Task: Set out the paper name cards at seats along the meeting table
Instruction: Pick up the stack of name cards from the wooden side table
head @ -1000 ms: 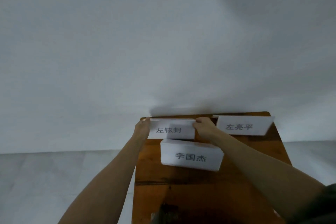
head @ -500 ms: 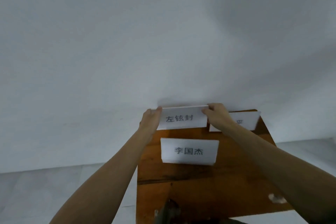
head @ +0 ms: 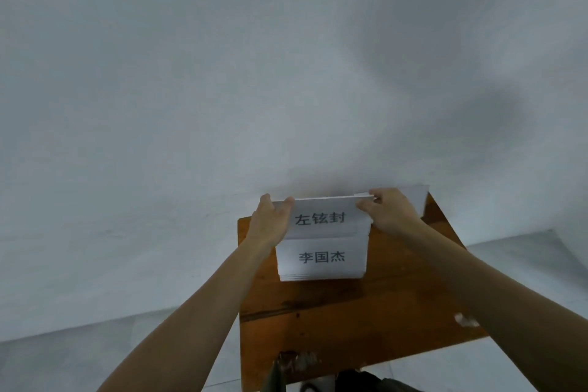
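A person held a white paper name card [head: 321, 218], printed 左铉封, upright and facing the camera over the far end of a small wooden table [head: 318, 312]. The left hand [head: 270, 219] pinched the card's 9 o'clock edge, thumb on the printed face and fingers curled behind the top corner. The right hand [head: 389, 213] pinched the 3 o'clock edge the same way, near the upper corner. Both bare forearms reached in from the 6 o'clock side of the view.

Directly at 6 o'clock of the held card, a second card [head: 321, 258] printed 李国杰 lay on the tabletop, on top of a thin stack of white sheets whose edges showed along its near side. The held card's lower edge overlapped the top of this one; whether the two touched could not be told.

A third card [head: 413, 197] stood at 2 o'clock of the held one, at the table's far right corner, mostly hidden behind the right hand, its print out of sight. A small white scrap [head: 466, 321] sat near the table's 4 o'clock edge, and a dark, blurred shape [head: 281, 369] showed at its 6 o'clock edge. A pale grey wall [head: 222, 73] rose behind the table above a grey floor [head: 79, 360].
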A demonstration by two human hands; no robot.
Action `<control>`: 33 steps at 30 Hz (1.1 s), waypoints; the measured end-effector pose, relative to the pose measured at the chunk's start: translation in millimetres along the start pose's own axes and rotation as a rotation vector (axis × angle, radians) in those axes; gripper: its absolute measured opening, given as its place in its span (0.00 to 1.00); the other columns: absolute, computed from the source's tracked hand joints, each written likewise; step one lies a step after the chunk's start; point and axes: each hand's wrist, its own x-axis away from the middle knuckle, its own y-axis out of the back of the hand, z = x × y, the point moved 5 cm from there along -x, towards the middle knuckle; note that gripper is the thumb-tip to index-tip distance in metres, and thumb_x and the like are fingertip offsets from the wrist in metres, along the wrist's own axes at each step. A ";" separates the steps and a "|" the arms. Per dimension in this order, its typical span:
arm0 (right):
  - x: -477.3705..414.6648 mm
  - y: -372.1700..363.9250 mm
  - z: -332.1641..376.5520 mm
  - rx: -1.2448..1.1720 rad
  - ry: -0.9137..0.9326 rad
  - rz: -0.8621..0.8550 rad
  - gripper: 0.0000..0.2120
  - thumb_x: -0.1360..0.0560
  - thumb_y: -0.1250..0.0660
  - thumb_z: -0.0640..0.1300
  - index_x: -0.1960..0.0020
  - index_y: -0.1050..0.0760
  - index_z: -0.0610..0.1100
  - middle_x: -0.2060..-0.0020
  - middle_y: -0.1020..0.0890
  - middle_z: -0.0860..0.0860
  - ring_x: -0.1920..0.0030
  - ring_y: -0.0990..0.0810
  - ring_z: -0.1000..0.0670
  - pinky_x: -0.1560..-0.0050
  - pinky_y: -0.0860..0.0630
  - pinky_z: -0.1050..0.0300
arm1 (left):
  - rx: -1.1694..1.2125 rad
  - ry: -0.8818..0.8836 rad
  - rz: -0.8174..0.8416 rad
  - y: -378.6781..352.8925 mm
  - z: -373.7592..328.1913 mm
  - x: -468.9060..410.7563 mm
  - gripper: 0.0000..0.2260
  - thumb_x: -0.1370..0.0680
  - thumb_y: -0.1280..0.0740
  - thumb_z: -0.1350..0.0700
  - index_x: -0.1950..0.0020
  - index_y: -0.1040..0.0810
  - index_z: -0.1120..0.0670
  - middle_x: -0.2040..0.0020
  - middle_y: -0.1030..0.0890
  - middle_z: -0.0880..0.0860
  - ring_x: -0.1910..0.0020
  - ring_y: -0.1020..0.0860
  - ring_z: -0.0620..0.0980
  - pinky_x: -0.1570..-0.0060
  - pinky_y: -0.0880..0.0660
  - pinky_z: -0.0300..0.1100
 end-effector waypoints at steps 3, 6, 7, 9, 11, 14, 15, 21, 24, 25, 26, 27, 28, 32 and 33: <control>7.0 3.4 1.3 0.006 0.021 -0.031 0.27 0.22 0.36 0.54 0.28 0.32 0.41 0.39 0.21 0.44 0.46 0.22 0.47 0.43 0.24 0.48 | 0.010 -0.016 -0.007 2.9 0.6 4.5 0.33 0.22 0.41 0.39 0.23 0.46 0.55 0.24 0.38 0.56 0.28 0.36 0.57 0.36 0.35 0.50; 11.4 10.5 4.6 -0.005 0.057 -0.067 0.27 0.22 0.36 0.54 0.28 0.31 0.41 0.38 0.21 0.44 0.46 0.22 0.47 0.43 0.24 0.48 | -0.036 -0.064 -0.039 8.8 -3.7 7.3 0.33 0.21 0.42 0.39 0.23 0.45 0.55 0.25 0.37 0.55 0.29 0.35 0.56 0.41 0.35 0.47; 12.7 12.6 5.8 -0.008 0.065 -0.072 0.26 0.22 0.36 0.54 0.29 0.31 0.41 0.38 0.21 0.44 0.48 0.22 0.48 0.45 0.23 0.49 | -0.061 -0.077 -0.046 9.7 -5.1 8.5 0.33 0.21 0.42 0.39 0.23 0.45 0.55 0.26 0.36 0.56 0.30 0.34 0.56 0.42 0.35 0.46; 15.8 11.9 7.6 0.006 0.072 -0.055 0.23 0.21 0.36 0.54 0.33 0.27 0.41 0.44 0.18 0.44 0.54 0.21 0.48 0.49 0.21 0.49 | -0.100 -0.086 -0.050 9.7 -3.3 10.0 0.32 0.21 0.42 0.40 0.23 0.45 0.56 0.27 0.33 0.56 0.35 0.31 0.55 0.47 0.34 0.41; 18.7 6.7 6.5 0.041 0.072 -0.010 0.16 0.22 0.37 0.54 0.45 0.21 0.42 0.53 0.16 0.45 0.58 0.19 0.46 0.53 0.19 0.45 | -0.126 -0.078 -0.041 8.1 0.4 11.9 0.31 0.21 0.42 0.41 0.24 0.43 0.57 0.31 0.30 0.55 0.44 0.30 0.50 0.60 0.33 0.36; 21.6 -2.7 -0.7 0.064 0.049 0.031 0.14 0.22 0.37 0.54 0.52 0.21 0.43 0.58 0.17 0.47 0.59 0.18 0.47 0.54 0.19 0.46 | -0.142 -0.029 -0.030 5.1 9.7 13.4 0.29 0.21 0.41 0.42 0.26 0.40 0.58 0.43 0.30 0.50 0.50 0.33 0.46 0.68 0.38 0.34; 21.5 -6.0 -3.1 0.063 0.044 0.044 0.14 0.22 0.36 0.54 0.52 0.21 0.43 0.58 0.17 0.48 0.59 0.18 0.47 0.54 0.18 0.47 | -0.152 -0.006 -0.025 3.5 13.7 13.6 0.27 0.21 0.41 0.43 0.28 0.38 0.58 0.46 0.30 0.48 0.52 0.31 0.46 0.68 0.37 0.35; 20.5 -34.7 -24.4 0.125 -0.088 0.135 0.13 0.23 0.34 0.53 0.50 0.25 0.42 0.55 0.18 0.47 0.55 0.19 0.48 0.51 0.18 0.48 | -0.119 0.118 0.054 -21.0 44.3 17.2 0.26 0.21 0.39 0.47 0.27 0.40 0.59 0.55 0.24 0.48 0.57 0.27 0.44 0.66 0.32 0.36; 18.9 -40.4 -31.1 0.126 -0.100 0.140 0.14 0.23 0.34 0.53 0.46 0.26 0.42 0.53 0.19 0.48 0.53 0.19 0.49 0.51 0.18 0.50 | -0.125 0.115 0.046 -25.1 46.6 17.6 0.28 0.20 0.39 0.48 0.25 0.43 0.58 0.59 0.28 0.44 0.60 0.28 0.42 0.69 0.33 0.34; 18.5 -40.9 -32.2 0.124 -0.101 0.142 0.15 0.23 0.34 0.53 0.46 0.26 0.42 0.52 0.19 0.48 0.52 0.20 0.49 0.51 0.18 0.50 | -0.132 0.110 0.041 -25.3 46.1 16.9 0.28 0.20 0.39 0.48 0.25 0.43 0.58 0.59 0.28 0.44 0.60 0.28 0.43 0.70 0.34 0.33; 18.0 -41.0 -33.0 0.123 -0.100 0.143 0.15 0.23 0.34 0.53 0.45 0.26 0.43 0.52 0.19 0.48 0.52 0.20 0.49 0.51 0.18 0.50 | -0.139 0.104 0.037 -25.0 45.3 15.9 0.28 0.20 0.39 0.48 0.25 0.42 0.59 0.58 0.27 0.45 0.60 0.27 0.43 0.70 0.33 0.34; 17.9 -41.6 -33.9 0.124 -0.097 0.141 0.15 0.23 0.34 0.53 0.45 0.26 0.43 0.52 0.20 0.48 0.52 0.20 0.49 0.52 0.18 0.50 | -0.149 0.093 0.036 -24.6 44.6 15.8 0.27 0.20 0.39 0.48 0.25 0.42 0.59 0.56 0.26 0.46 0.58 0.26 0.44 0.69 0.32 0.34; 17.8 -42.1 -35.2 0.127 -0.092 0.139 0.14 0.23 0.34 0.53 0.45 0.27 0.43 0.52 0.20 0.48 0.52 0.20 0.49 0.52 0.18 0.51 | -0.165 0.083 0.040 -25.0 43.6 15.4 0.28 0.20 0.39 0.49 0.25 0.43 0.59 0.52 0.26 0.48 0.55 0.26 0.45 0.66 0.30 0.35; 15.8 -44.9 -44.4 0.106 -0.052 0.151 0.10 0.22 0.35 0.50 0.46 0.26 0.45 0.51 0.19 0.49 0.53 0.20 0.51 0.58 0.19 0.57 | -0.298 0.030 0.043 -25.1 41.5 14.0 0.28 0.20 0.39 0.50 0.24 0.44 0.58 0.32 0.29 0.55 0.39 0.27 0.53 0.45 0.24 0.48; 13.4 -45.1 -47.9 0.067 -0.042 0.163 0.09 0.22 0.35 0.48 0.46 0.25 0.45 0.50 0.19 0.49 0.53 0.20 0.52 0.60 0.20 0.59 | -0.360 0.001 0.035 -24.7 39.0 12.3 0.27 0.21 0.39 0.50 0.24 0.42 0.57 0.28 0.32 0.56 0.34 0.30 0.55 0.39 0.26 0.51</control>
